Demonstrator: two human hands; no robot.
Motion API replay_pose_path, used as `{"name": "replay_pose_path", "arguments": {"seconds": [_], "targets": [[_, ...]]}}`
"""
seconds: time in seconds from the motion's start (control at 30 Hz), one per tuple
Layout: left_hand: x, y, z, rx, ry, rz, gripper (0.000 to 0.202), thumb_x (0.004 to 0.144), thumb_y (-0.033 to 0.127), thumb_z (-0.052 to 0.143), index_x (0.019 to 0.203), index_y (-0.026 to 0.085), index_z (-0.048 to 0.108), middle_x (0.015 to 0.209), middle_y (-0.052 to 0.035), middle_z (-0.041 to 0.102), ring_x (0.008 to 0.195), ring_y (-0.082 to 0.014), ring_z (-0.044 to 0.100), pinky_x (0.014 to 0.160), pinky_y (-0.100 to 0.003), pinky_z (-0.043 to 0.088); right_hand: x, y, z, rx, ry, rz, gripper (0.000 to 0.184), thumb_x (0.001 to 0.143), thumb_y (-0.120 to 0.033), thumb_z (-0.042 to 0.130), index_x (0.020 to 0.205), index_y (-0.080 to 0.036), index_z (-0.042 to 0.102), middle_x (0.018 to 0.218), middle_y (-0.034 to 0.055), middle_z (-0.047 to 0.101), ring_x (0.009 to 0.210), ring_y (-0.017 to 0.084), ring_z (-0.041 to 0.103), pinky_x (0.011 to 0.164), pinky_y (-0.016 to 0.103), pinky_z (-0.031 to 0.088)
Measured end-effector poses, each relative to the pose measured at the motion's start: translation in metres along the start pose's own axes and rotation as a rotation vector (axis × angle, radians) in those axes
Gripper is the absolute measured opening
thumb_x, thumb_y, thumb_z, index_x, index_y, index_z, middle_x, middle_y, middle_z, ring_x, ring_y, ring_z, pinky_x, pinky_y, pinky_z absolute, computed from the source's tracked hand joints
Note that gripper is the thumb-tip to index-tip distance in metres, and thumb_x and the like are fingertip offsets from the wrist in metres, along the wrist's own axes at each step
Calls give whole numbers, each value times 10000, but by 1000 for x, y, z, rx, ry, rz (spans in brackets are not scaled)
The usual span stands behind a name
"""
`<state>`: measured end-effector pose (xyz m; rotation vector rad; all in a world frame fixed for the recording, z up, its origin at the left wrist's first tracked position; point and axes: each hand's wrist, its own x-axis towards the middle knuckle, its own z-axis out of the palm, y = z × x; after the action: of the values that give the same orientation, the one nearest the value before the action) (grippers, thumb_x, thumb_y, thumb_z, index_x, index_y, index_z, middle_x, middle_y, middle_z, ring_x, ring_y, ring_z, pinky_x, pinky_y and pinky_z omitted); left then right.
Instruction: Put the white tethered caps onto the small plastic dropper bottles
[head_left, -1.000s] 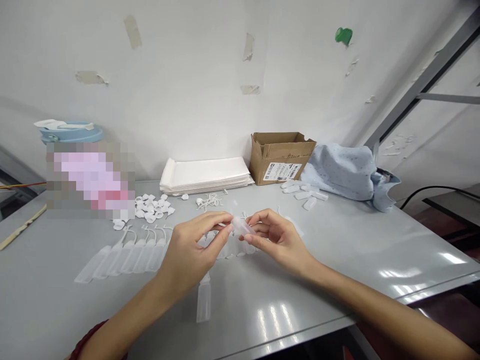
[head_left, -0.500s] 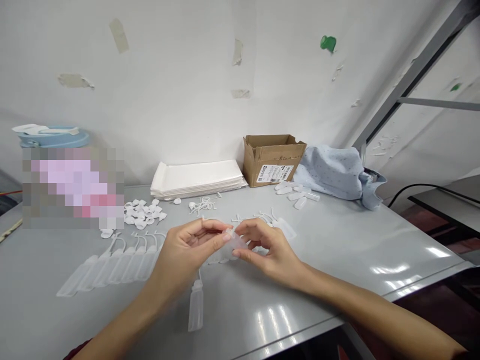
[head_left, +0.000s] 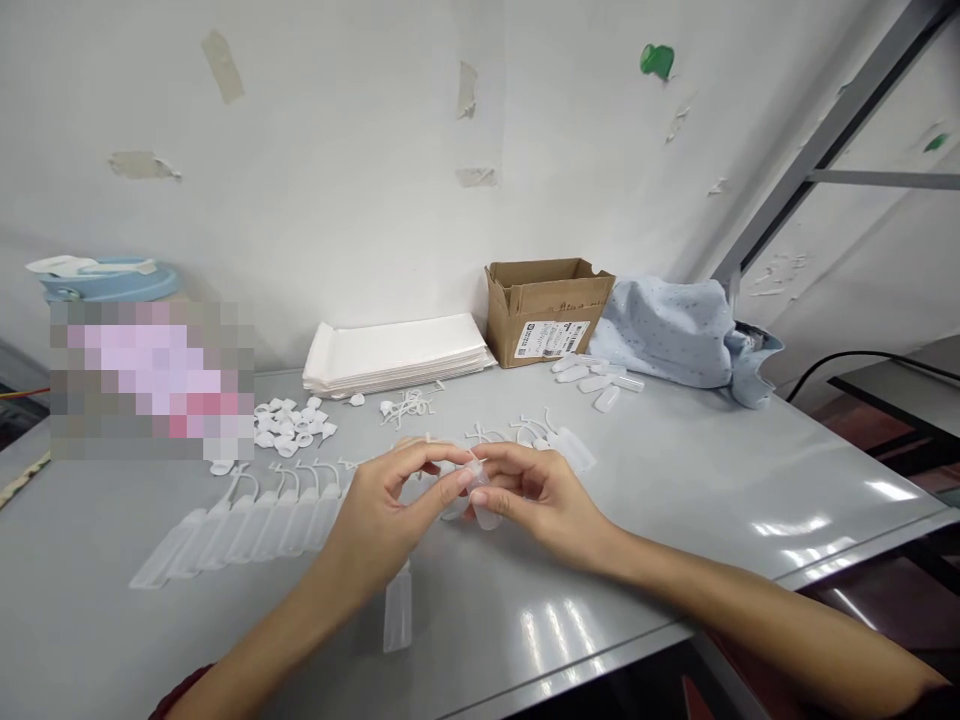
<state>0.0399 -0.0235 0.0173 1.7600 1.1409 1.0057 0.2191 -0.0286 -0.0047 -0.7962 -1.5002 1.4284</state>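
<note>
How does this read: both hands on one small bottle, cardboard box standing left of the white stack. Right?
Not quite: the cardboard box stands right of the white stack, as the head view shows. The rest holds: the left hand and right hand are both on one small bottle.

I see a single camera, worn on the person's head, above the near side of the grey table [head_left: 675,470]. It faces forward and down across the table toward the white wall [head_left: 337,200] behind it. The wide view looks from close by, with the left hand [head_left: 394,505] and right hand [head_left: 551,500] mid-frame, over the table.
</note>
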Motion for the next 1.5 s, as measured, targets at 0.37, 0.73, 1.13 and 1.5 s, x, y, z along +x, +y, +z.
{"name": "replay_pose_path", "arguments": {"seconds": [0.37, 0.73, 1.13, 1.5], "targets": [[-7, 1, -6, 443, 70, 534, 209, 854, 155, 591, 1062, 180, 591, 928, -39, 672, 843, -160, 610, 725, -284, 517, 0, -11, 1, 110, 66, 126, 207, 787, -259, 695, 936, -160, 590, 748, 0, 664, 688, 125, 680, 632, 235, 507], [-17, 0, -5, 624, -71, 758, 396, 824, 187, 659, 1169, 99, 485, 1100, -137, 608, 1045, -243, 535, 876, -378, 502, -4, -14, 6, 169, -20, 252, 271, 781, -361, 697, 917, -163, 571, 798, 6, 642, 677, 125, 665, 643, 252, 506], [-71, -25, -20, 820, -122, 595, 383, 828, 270, 642, 1167, 140, 522, 1120, -116, 656, 1072, -272, 573, 892, -412, 515, -15, -14, 13, -471, -466, 191, 145, 844, -171, 572, 963, -142, 649, 713, 1, 630, 576, 98, 543, 549, 199, 427], [-78, -35, -20, 848, -129, 537, 375, 841, 231, 609, 1181, 107, 516, 1166, -152, 626, 1134, -297, 524, 897, -448, 526, -14, -7, 16, -617, -464, 100, 182, 841, -214, 591, 990, -140, 663, 614, -37, 531, 530, 99, 467, 528, 206, 373]]}}
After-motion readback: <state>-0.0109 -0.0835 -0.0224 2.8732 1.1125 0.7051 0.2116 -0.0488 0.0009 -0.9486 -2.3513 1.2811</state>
